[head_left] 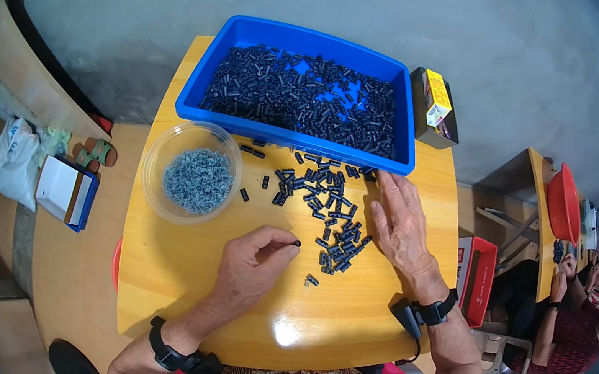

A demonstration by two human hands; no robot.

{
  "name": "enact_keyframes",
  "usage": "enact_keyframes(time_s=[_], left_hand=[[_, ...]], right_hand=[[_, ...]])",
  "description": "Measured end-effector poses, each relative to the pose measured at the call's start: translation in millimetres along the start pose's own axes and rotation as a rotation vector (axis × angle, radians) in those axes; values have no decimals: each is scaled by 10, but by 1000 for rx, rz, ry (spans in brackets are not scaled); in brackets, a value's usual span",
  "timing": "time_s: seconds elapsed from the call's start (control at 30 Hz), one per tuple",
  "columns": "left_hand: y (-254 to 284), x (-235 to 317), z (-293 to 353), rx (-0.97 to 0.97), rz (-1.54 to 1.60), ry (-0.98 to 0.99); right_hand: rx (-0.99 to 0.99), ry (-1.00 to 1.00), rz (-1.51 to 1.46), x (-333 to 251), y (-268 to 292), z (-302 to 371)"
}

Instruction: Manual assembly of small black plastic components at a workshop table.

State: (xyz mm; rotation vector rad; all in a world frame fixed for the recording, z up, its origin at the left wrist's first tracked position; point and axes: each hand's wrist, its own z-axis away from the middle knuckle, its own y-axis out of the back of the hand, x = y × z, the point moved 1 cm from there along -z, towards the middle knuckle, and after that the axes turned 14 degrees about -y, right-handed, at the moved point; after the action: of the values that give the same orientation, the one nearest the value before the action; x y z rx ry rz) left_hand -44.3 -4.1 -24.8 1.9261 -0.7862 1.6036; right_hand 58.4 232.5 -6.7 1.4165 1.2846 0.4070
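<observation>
My left hand [250, 269] is closed in a pinch over the near middle of the table. Between its thumb and forefinger is a small black plastic piece [296, 243], mostly covered by the fingers. My right hand [403, 230] lies palm down with its fingers stretched out, beside a loose spread of black plastic pieces [341, 244]. Its fingertips are close to the front wall of a blue tub [291, 136], where a dark piece lies near them. Many more black pieces [267, 89] fill the tub. Left of the spread, a round clear container [149, 172] holds small silvery metal parts [197, 179].
The yellow wooden table [177, 277] carries all this. A dark box [439, 137] with a yellow carton [435, 99] stands right of the tub. A red box [480, 284] is beyond the table's right edge. Farther right, another person [564, 335] sits at a table with a red basin [564, 203].
</observation>
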Motion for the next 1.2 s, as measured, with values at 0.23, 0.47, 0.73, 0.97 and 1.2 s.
enact_keyframes(time_s=[0.23, 0.47, 0.73, 0.97, 1.2], left_hand=[[10, -3, -2, 6, 3, 19], [17, -50, 7, 19, 42, -16], [10, -54, 12, 15, 29, 6], [3, -18, 11, -2, -1, 11], [17, -17, -4, -10, -15, 0]], right_hand=[[0, 13, -50, 73, -33, -178], [-34, 6, -75, 75, -123, -134], [9, 145, -14, -212, -106, -259], [47, 182, -10, -314, -203, -309], [-37, 86, 210, -513, -524, -555]])
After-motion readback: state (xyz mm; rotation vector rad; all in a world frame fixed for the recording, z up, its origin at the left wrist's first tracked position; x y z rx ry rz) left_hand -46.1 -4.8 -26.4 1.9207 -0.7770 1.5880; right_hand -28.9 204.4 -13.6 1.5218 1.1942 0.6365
